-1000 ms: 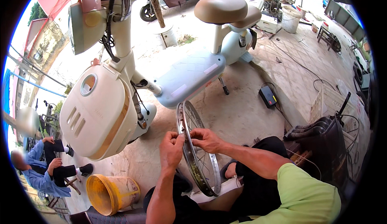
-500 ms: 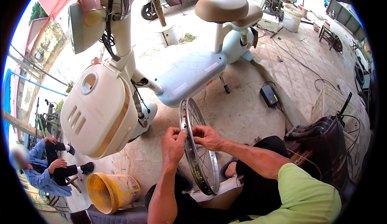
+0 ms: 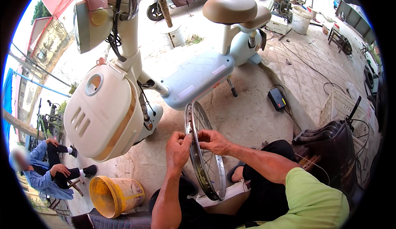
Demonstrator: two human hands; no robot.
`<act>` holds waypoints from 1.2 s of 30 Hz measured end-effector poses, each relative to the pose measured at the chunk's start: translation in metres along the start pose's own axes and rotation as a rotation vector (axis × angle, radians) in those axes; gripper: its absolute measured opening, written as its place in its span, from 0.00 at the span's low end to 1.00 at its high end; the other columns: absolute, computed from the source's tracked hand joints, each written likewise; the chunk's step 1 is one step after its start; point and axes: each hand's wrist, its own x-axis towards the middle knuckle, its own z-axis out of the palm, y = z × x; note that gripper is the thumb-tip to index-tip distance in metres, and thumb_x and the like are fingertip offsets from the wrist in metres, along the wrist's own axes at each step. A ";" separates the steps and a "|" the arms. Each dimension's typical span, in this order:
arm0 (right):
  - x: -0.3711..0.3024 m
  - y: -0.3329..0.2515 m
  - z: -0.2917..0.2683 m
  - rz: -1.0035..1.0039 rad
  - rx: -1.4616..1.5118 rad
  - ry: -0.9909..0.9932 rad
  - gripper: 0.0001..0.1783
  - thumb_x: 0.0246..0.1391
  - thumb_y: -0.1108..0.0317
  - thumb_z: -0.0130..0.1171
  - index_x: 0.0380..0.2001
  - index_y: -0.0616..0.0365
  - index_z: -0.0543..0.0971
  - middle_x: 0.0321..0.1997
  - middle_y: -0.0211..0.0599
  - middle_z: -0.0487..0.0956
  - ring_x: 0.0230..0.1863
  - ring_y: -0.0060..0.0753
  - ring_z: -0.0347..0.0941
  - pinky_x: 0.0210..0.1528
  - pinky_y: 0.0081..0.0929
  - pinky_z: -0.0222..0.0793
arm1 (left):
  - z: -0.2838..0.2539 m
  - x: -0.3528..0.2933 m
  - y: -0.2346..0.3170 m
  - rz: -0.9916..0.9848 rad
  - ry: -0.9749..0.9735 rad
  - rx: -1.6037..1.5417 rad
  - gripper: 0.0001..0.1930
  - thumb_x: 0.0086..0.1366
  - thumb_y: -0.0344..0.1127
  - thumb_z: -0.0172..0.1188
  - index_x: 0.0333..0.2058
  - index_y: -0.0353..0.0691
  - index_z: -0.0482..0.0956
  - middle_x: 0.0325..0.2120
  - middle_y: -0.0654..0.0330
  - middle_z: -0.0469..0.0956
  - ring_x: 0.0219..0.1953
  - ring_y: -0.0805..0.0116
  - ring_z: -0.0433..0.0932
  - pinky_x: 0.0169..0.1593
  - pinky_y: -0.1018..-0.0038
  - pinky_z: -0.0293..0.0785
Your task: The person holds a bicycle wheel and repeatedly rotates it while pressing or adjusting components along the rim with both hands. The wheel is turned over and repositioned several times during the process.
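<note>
A bare metal wheel rim with thin spokes stands upright between my legs, its outer channel stained and dirty. At its left edge my left hand is closed, thumb and fingers pinched against the metal. From the other side my right hand grips the inner side of the rim with bent fingers, level with the left. Any small part between the fingertips is hidden. Just beyond the rim's top is the pale blue footboard of a cream electric scooter.
A yellow-stained bucket lies tipped at lower left, near a seated person in blue. A black charger box with a cable rests on the ground at right. Beyond my right knee are a dark seat-like piece and a cream crate.
The view has shifted slightly, so the scooter sits a little further right. Both hands stay at the same part of the rim, with hardly any visible finger movement.
</note>
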 end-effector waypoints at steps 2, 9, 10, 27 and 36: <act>0.001 0.004 -0.002 -0.006 0.017 -0.006 0.10 0.64 0.71 0.59 0.47 0.62 0.76 0.43 0.29 0.81 0.47 0.20 0.75 0.51 0.23 0.72 | 0.000 0.001 -0.001 0.004 -0.007 0.002 0.12 0.66 0.37 0.63 0.33 0.32 0.75 0.20 0.64 0.77 0.22 0.81 0.72 0.26 0.79 0.67; 0.001 0.006 -0.003 0.003 0.011 -0.017 0.09 0.65 0.71 0.58 0.47 0.61 0.76 0.43 0.29 0.80 0.46 0.19 0.74 0.51 0.22 0.72 | 0.000 0.001 0.002 0.017 -0.003 0.028 0.13 0.66 0.37 0.63 0.33 0.32 0.76 0.20 0.65 0.77 0.22 0.81 0.72 0.27 0.79 0.68; 0.001 0.005 -0.004 0.021 -0.035 -0.007 0.09 0.65 0.71 0.58 0.47 0.61 0.76 0.43 0.29 0.80 0.46 0.19 0.74 0.51 0.22 0.72 | 0.000 0.001 0.003 0.011 -0.011 0.026 0.13 0.66 0.37 0.63 0.33 0.32 0.76 0.20 0.65 0.77 0.22 0.81 0.72 0.27 0.79 0.68; 0.002 0.007 -0.002 0.016 -0.005 -0.040 0.10 0.64 0.72 0.59 0.47 0.61 0.76 0.44 0.29 0.80 0.47 0.21 0.75 0.52 0.24 0.73 | -0.007 0.002 0.001 -0.011 -0.044 0.063 0.12 0.67 0.37 0.62 0.33 0.32 0.75 0.22 0.65 0.77 0.24 0.82 0.72 0.28 0.80 0.67; 0.003 0.015 -0.003 -0.026 0.064 -0.026 0.09 0.65 0.70 0.60 0.46 0.60 0.77 0.42 0.27 0.79 0.45 0.18 0.73 0.51 0.22 0.72 | -0.006 0.005 -0.010 0.014 -0.026 0.049 0.13 0.65 0.39 0.64 0.33 0.32 0.76 0.19 0.66 0.76 0.22 0.81 0.70 0.27 0.78 0.67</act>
